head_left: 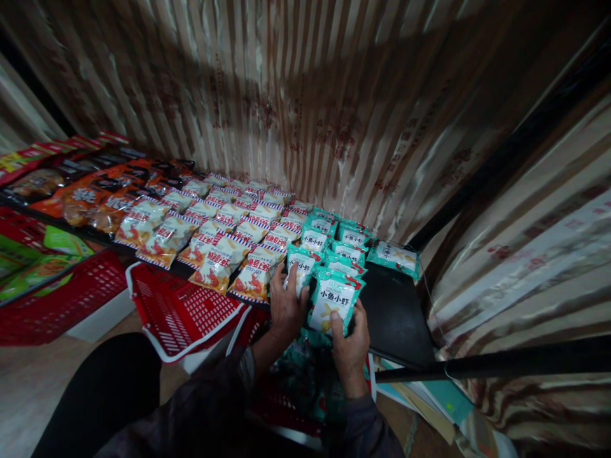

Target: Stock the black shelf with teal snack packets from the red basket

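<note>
My right hand (351, 343) grips a teal-and-white snack bag (335, 296) by its lower right part, thumb on the front, holding it upright at the shelf's front edge. Just left of it, my left hand (287, 305) has its fingers and thumb on another teal snack bag (300, 264), at the front of a row. Behind both hands stand more teal bags (351, 235) in rows. One teal bag (395, 256) lies apart at the back right. White-and-red snack bags (219, 257) in several rows border the teal ones on the left.
The black shelf (396, 312) runs across, with orange-and-black bags (102, 200) farther left. Below are a red basket (191, 305) with a white rim and another red basket (62, 305) with green packets. A striped curtain (286, 95) hangs behind; a black metal bar (515, 359) stands right.
</note>
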Tool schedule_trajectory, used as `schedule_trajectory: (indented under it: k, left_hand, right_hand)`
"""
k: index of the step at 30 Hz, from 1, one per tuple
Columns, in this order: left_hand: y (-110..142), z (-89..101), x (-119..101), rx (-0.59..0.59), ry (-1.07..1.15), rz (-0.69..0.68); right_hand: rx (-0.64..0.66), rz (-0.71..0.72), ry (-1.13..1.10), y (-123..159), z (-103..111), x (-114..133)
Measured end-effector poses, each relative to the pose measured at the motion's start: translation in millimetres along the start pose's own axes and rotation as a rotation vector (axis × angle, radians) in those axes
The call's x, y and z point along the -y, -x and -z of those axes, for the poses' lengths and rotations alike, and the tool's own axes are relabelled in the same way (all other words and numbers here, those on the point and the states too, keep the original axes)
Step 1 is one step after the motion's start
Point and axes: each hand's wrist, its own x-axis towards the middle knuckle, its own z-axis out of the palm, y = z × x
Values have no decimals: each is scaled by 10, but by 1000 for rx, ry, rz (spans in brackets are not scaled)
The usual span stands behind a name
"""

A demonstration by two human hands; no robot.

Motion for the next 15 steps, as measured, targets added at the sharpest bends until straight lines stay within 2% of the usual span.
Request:
schedule_trajectory:
  k: [7, 15]
  left_hand:
    - [23, 47, -41, -29, -6, -72]
    - [35, 4, 3, -67, -31, -130]
  right_hand:
    - [33, -12, 8, -4, -17, -27]
    - [11, 32, -6, -4, 2, -6]
